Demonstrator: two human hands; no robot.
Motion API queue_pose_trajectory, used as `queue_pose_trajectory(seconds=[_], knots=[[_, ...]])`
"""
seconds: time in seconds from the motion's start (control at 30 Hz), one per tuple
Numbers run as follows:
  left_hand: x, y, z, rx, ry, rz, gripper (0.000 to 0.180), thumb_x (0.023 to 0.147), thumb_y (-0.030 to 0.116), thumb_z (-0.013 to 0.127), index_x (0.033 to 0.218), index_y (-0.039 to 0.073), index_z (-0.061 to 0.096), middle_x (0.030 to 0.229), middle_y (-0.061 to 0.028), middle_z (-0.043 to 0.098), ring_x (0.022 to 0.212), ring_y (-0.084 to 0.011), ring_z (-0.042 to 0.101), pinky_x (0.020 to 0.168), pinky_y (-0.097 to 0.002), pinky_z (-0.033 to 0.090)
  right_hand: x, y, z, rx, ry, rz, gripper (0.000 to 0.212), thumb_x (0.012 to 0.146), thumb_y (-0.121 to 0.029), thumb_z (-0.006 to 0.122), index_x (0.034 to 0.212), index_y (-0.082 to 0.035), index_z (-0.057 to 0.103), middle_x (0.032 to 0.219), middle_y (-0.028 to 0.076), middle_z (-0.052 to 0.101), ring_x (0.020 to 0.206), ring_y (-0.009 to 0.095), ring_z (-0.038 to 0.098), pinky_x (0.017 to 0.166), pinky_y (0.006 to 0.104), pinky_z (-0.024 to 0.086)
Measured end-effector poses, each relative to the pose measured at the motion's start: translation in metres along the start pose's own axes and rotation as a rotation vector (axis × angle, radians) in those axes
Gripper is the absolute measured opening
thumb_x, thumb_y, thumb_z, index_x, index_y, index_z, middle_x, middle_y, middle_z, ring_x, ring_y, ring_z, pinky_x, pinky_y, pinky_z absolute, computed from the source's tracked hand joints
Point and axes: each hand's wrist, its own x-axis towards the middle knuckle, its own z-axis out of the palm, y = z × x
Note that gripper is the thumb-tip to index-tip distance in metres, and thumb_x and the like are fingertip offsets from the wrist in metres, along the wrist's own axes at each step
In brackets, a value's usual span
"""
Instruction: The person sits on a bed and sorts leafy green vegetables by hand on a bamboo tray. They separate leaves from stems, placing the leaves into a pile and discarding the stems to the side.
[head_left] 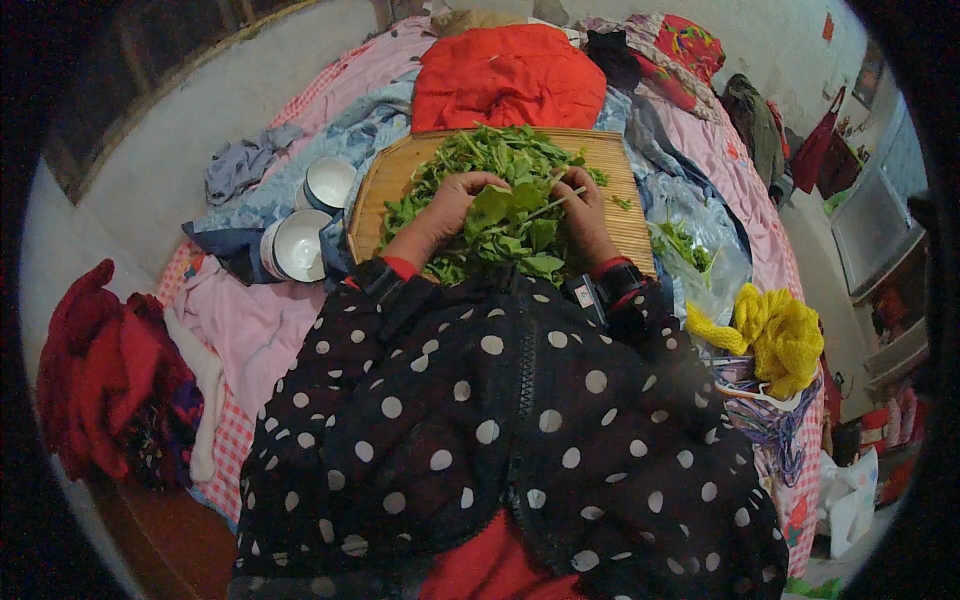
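Observation:
A heap of leafy greens (480, 150) covers much of a wooden slatted board (620, 160) in front of me. Over the heap, a leafy green sprig (510, 205) spans the space between my hands. My left hand (452, 205) is closed by its broad leaves, with the thumb and fingers pinched together at the leaf edge. At the stem end, my right hand (587, 208) is closed in a pinch around the stalk. The fingertips of both hands are partly hidden by leaves.
Two white bowls (300, 247) stand left of the board. To the right lies a clear plastic bag (712, 235) with some greens in it, and a yellow knitted piece (775, 335). Red cloth (510, 75) lies beyond the board.

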Motion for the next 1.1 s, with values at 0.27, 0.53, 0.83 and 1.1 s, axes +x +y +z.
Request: queue_pose_trajectory(seconds=[0.27,0.53,0.83,1.1], knots=[[0.005,-0.017,-0.004,0.049,-0.068,0.069,0.017,0.075,0.004,0.066,0.093,0.004,0.064,0.083,-0.0005,0.064,0.074,-0.008,0.059,0.067,-0.0233,0.049,-0.004,-0.001,0.001,0.026,-0.085,0.059,0.018,0.084,-0.014,0.056,0.097,-0.003,0.056,0.082,0.0,0.055,0.078,0.01,0.05,0.069,0.0237,0.041],[0.001,-0.018,-0.01,0.051,0.014,-0.01,0.018,0.077,0.009,0.067,0.093,0.004,0.062,0.093,-0.0013,0.062,0.085,-0.0107,0.057,0.077,-0.0259,0.047,-0.002,-0.007,0.001,0.148,0.163,0.025,0.018,0.087,-0.014,0.055,0.099,-0.001,0.055,0.081,0.002,0.057,0.075,0.011,0.053,0.067,0.0236,0.044],[-0.002,-0.013,-0.009,0.015,0.014,-0.009,0.017,0.077,0.009,0.067,0.092,0.004,0.061,0.093,-0.0014,0.062,0.085,-0.0102,0.057,0.078,-0.0261,0.047,0.003,-0.008,-0.006,0.142,0.22,-0.173,0.028,0.088,-0.006,0.051,0.116,0.0,0.05,0.09,0.008,0.062,0.083,0.014,0.058,0.075,0.025,0.046],[-0.002,-0.018,-0.011,-0.064,0.0,0.008,0.016,0.077,0.009,0.066,0.092,0.004,0.061,0.092,-0.0012,0.062,0.083,-0.0094,0.057,0.076,-0.0252,0.047,0.005,-0.006,-0.009,0.211,0.172,-0.239,0.016,0.09,-0.007,0.049,0.105,-0.003,0.051,0.084,0.005,0.06,0.074,0.012,0.056,0.068,0.0245,0.046]])
